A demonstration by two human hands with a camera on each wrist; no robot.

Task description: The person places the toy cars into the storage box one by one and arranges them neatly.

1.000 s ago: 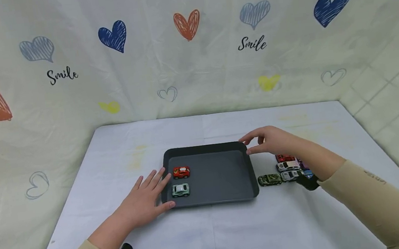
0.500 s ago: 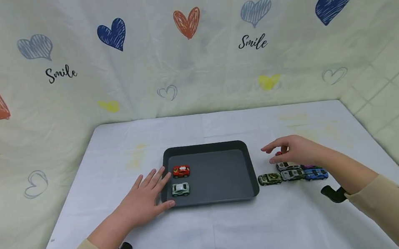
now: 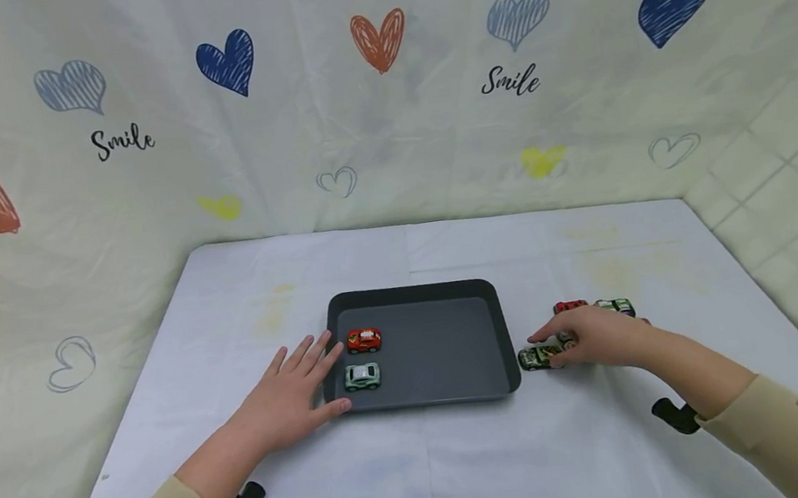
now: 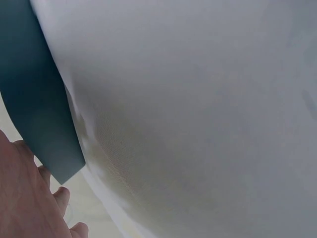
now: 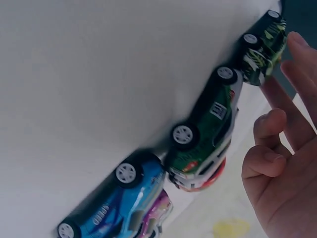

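Observation:
My left hand point(image 3: 286, 403) lies with spread, straight fingers on the left rim of a dark grey tray point(image 3: 442, 344). In the left wrist view, fingertips show past the tray's edge point(image 4: 44, 99). A red toy car point(image 3: 364, 340) and a pale green toy car point(image 3: 362, 377) stand in the tray's left part. My right hand point(image 3: 603, 336) hovers low over a camouflage toy car point(image 3: 534, 358), its thumb and index finger around the car without a clear pinch. In the right wrist view, fingertips are close to that camouflage car point(image 5: 262, 52), with two other fingers curled.
Behind the right hand are a red-pink toy car point(image 3: 570, 305) and a white-green one point(image 3: 617, 307). The right wrist view shows a dark green car point(image 5: 208, 124), a blue car point(image 5: 119, 198) and a pink one point(image 5: 157, 213) in a row. A white cloth point(image 3: 427, 464) covers the table.
My right hand has moved from the tray's right rim rightward, then down toward the near row of cars at the camouflage car. The left hand stays on the tray's rim.

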